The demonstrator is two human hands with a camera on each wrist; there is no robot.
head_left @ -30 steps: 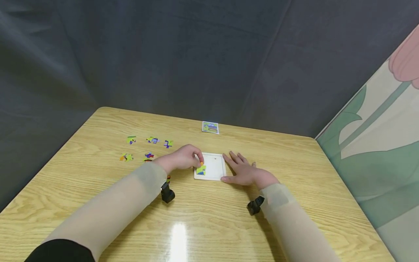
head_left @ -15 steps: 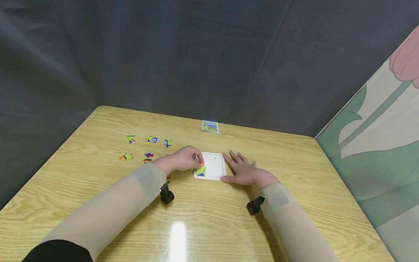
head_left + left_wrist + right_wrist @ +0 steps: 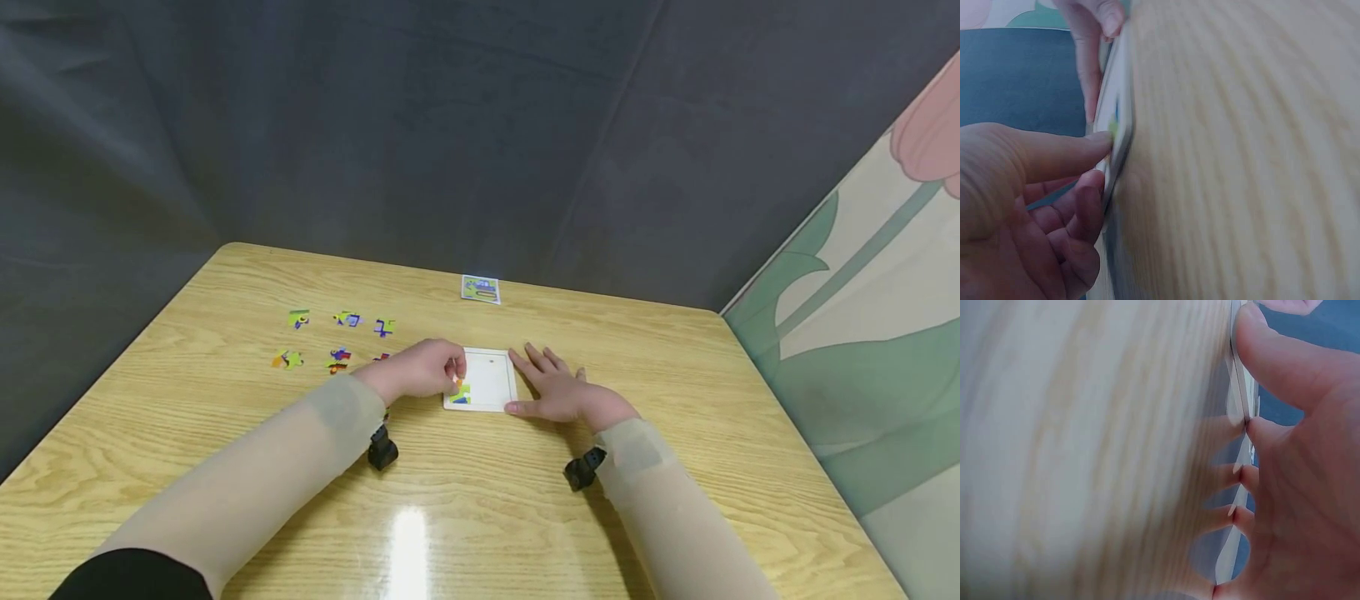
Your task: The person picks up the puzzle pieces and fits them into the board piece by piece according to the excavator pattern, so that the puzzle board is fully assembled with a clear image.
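In the head view, the left hand point(image 3: 429, 367) pinches a small orange piece point(image 3: 459, 382), but the fingers hide most of it. It is over the left side of a white tray point(image 3: 491, 387), next to a green piece point(image 3: 461, 395) lying in the near left corner. The right hand point(image 3: 555, 396) grips nothing. Its fingers are spread by the tray's right side, and its thumb touches the near right corner. Loose puzzle pieces point(image 3: 348, 319) lie to the left, and a picture card point(image 3: 481, 289) lies behind the tray.

The orange piece might sit crooked, or bump the green piece, if it gets pressed down the wrong way round. The tray might slide if the right hand lets go while the left hand pushes. The left sleeve point(image 3: 330, 425) hangs close to some pieces and could sweep them away if the arm drops.

Half a second ago, more of the orange showed. Now the left fingertips are a little lower and cover more of it. Another loose piece peeks out above the left wrist. The right hand is in about the same place.

In the left wrist view, the thumb and a finger come together at the tray's edge, with just a bit of orange between them.

In the right wrist view, the thumb rests along the tray's edge, and the other fingers reach down to the table point(image 3: 1085, 456).
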